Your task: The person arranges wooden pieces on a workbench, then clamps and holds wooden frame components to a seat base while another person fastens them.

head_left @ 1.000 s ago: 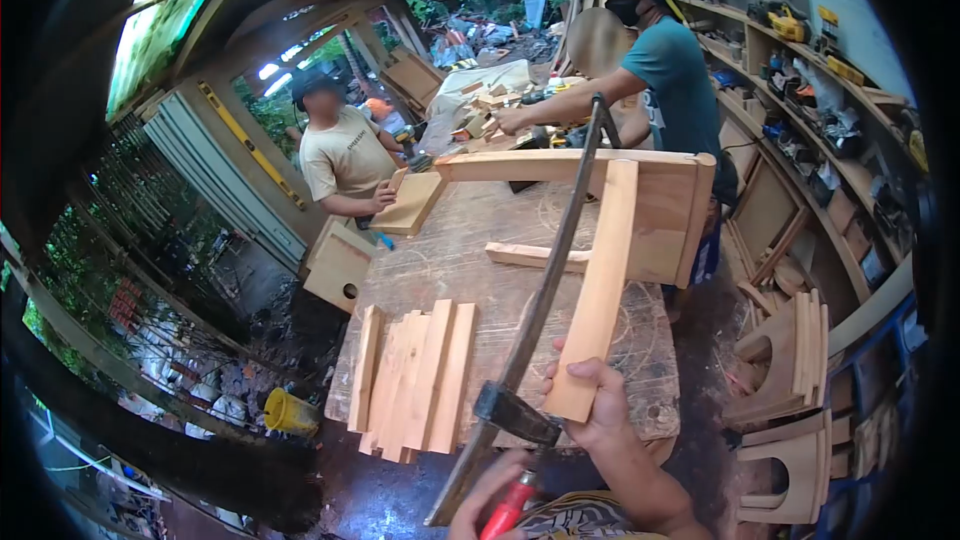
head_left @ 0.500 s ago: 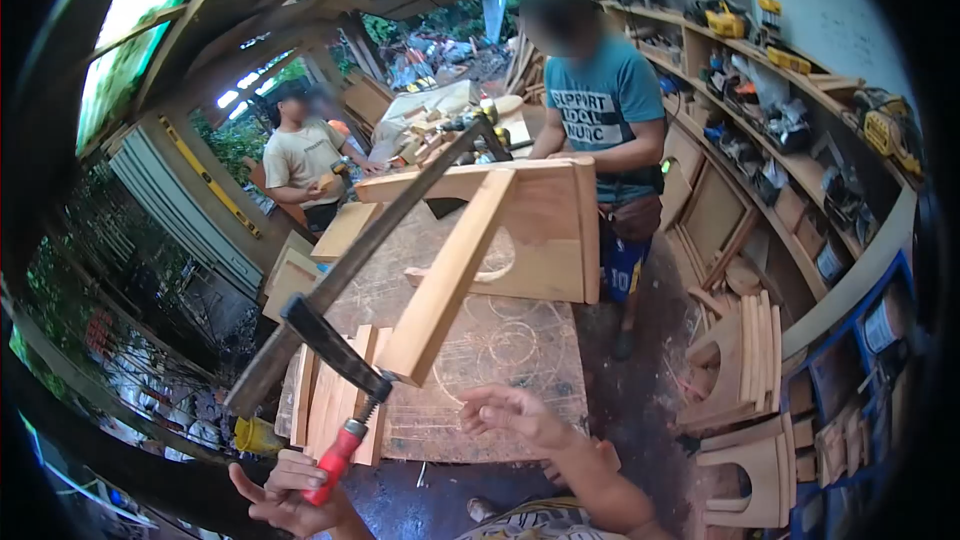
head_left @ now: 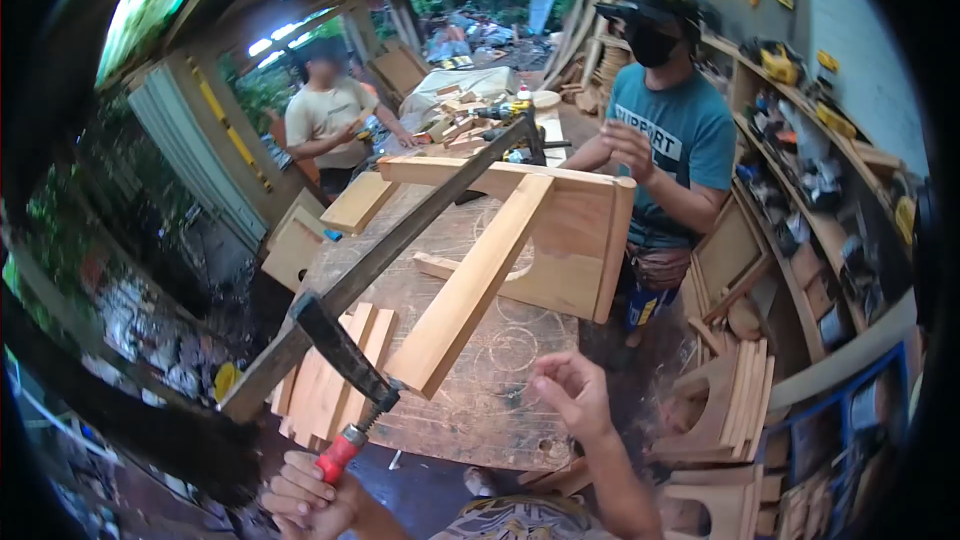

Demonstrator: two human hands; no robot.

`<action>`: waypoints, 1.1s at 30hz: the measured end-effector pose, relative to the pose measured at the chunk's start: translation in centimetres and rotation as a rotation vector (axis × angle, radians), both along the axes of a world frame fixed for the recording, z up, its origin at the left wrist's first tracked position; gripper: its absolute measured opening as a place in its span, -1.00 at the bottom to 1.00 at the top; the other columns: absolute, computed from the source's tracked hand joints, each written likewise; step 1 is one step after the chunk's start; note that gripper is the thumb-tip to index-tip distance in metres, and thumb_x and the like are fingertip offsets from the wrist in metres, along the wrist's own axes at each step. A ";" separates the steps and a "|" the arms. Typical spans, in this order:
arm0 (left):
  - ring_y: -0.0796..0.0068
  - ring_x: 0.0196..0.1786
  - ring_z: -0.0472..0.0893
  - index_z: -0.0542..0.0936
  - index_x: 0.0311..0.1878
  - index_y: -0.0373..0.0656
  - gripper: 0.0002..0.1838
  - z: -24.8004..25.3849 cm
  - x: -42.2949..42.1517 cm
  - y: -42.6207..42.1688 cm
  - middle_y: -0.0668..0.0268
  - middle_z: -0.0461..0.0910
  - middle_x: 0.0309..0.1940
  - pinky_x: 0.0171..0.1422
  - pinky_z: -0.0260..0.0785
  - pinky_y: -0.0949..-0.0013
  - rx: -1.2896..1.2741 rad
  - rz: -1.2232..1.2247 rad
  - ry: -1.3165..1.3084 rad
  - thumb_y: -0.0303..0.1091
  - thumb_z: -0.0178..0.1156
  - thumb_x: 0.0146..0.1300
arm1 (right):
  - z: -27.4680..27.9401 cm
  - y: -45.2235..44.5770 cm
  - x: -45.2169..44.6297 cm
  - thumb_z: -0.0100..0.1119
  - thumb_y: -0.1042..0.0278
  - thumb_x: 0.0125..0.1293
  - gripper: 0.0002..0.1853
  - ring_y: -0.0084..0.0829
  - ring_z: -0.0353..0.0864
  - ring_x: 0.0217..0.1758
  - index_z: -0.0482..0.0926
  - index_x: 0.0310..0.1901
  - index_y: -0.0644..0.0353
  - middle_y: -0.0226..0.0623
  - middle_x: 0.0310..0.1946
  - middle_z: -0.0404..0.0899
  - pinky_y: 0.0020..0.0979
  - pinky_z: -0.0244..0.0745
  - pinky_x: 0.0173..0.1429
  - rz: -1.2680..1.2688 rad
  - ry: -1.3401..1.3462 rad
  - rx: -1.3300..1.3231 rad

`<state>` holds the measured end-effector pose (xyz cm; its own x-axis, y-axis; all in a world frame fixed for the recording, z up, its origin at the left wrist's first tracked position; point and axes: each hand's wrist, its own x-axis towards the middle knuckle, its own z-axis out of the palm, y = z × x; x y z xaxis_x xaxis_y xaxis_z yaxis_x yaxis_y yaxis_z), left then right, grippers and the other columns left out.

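My left hand (head_left: 312,492) is wrapped around the red handle (head_left: 341,454) of a long bar clamp (head_left: 400,230). The clamp's dark metal bar runs diagonally up across the wooden frame, and its screw end meets the near end of a pale wooden leg (head_left: 475,290). That leg joins a wooden panel assembly (head_left: 572,240) standing on the workbench. My right hand (head_left: 578,395) hovers over the near right part of the bench, fingers loosely curled and apart, holding nothing. It touches neither clamp nor wood.
Loose wood strips (head_left: 335,370) lie on the scratched workbench (head_left: 500,420) at the near left. A co-worker in a teal shirt (head_left: 665,130) stands behind the panel; another person (head_left: 335,115) works at the far left. Cut wooden pieces (head_left: 725,400) stand stacked at the right, below tool shelves (head_left: 800,210).
My left hand has closed more fully around the red handle. My right hand has moved right, away from the clamp. The co-worker in teal has straightened up and raised the hands off the frame.
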<state>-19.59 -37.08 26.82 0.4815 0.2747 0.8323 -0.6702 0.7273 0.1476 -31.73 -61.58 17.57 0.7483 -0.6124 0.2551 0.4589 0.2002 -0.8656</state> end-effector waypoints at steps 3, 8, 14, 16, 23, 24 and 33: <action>0.56 -0.72 0.26 0.32 -0.54 -0.03 -0.72 0.1 -0.4 -1.1 0.43 0.27 -0.76 -0.34 0.23 0.43 -0.087 -0.204 0.032 -0.18 -0.02 0.28 | 2.2 -0.5 1.2 0.29 0.53 0.23 -0.81 -0.57 0.61 -0.23 0.58 -0.12 0.30 -0.33 -0.31 0.63 -0.49 0.51 -0.08 -0.266 -0.056 -0.210; 0.60 -0.77 0.18 0.26 -0.61 0.04 -0.70 0.0 -0.6 -2.0 0.52 0.15 -0.80 -0.44 0.17 0.43 -0.266 -0.251 0.118 -0.17 -0.06 0.25 | 7.3 0.0 4.4 0.32 0.52 0.13 -0.89 -0.42 0.62 -0.29 0.61 -0.29 0.28 -0.26 -0.39 0.60 -0.44 0.49 -0.13 -0.495 -0.191 -0.591; 0.59 -0.76 0.16 0.31 -0.47 0.01 -0.81 -0.2 -0.1 -1.4 0.50 0.15 -0.82 -0.48 0.17 0.46 -0.217 -0.222 0.118 -0.20 -0.08 0.25 | 11.0 2.1 7.9 0.26 0.24 0.16 -0.77 -0.17 0.58 -0.30 0.60 -0.31 0.27 -0.17 -0.35 0.57 -0.22 0.45 -0.18 -0.535 -0.459 -1.024; 0.60 -0.76 0.16 0.31 -0.47 0.02 -0.80 -0.3 0.6 -1.4 0.51 0.15 -0.82 -0.50 0.17 0.46 -0.140 -0.195 0.003 -0.19 -0.07 0.26 | 11.0 2.9 10.2 0.21 0.16 0.18 -0.72 -0.17 0.57 -0.33 0.61 -0.32 0.25 -0.18 -0.36 0.57 -0.21 0.44 -0.19 -0.573 -0.434 -1.114; 0.57 -0.77 0.32 0.40 -0.53 0.02 -0.76 1.0 3.1 -1.0 0.45 0.37 -0.81 -0.54 0.24 0.44 0.006 -0.499 -0.174 -0.18 0.15 0.21 | 10.3 1.9 12.7 0.17 0.07 0.11 -0.69 -0.17 0.59 -0.43 0.63 -0.44 0.20 -0.25 -0.51 0.58 -0.23 0.46 -0.24 -0.359 -0.388 -1.257; 0.56 -0.76 0.35 0.47 -0.47 -0.01 -0.78 1.4 3.7 -0.7 0.42 0.41 -0.79 -0.53 0.28 0.44 0.193 -0.567 -0.220 -0.16 0.18 0.23 | 10.6 1.7 12.9 0.17 0.08 0.10 -0.69 -0.17 0.61 -0.41 0.63 -0.46 0.20 -0.25 -0.50 0.59 -0.25 0.48 -0.23 -0.395 -0.349 -1.250; 0.57 -0.79 0.30 0.58 -0.26 -0.06 -0.77 1.1 2.7 -1.4 0.50 0.36 -0.80 -0.54 0.29 0.49 0.097 -0.428 -0.101 -0.10 0.21 0.30 | 10.3 1.9 13.0 0.15 0.07 0.13 -0.68 -0.17 0.63 -0.39 0.63 -0.46 0.20 -0.24 -0.49 0.61 -0.24 0.49 -0.20 -0.393 -0.374 -1.201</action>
<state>-16.92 -38.50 27.90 0.4494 -0.0131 0.8933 -0.3268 0.9282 0.1780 -18.68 -59.67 27.83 0.3400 -0.0197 0.9402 0.5585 -0.8002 -0.2187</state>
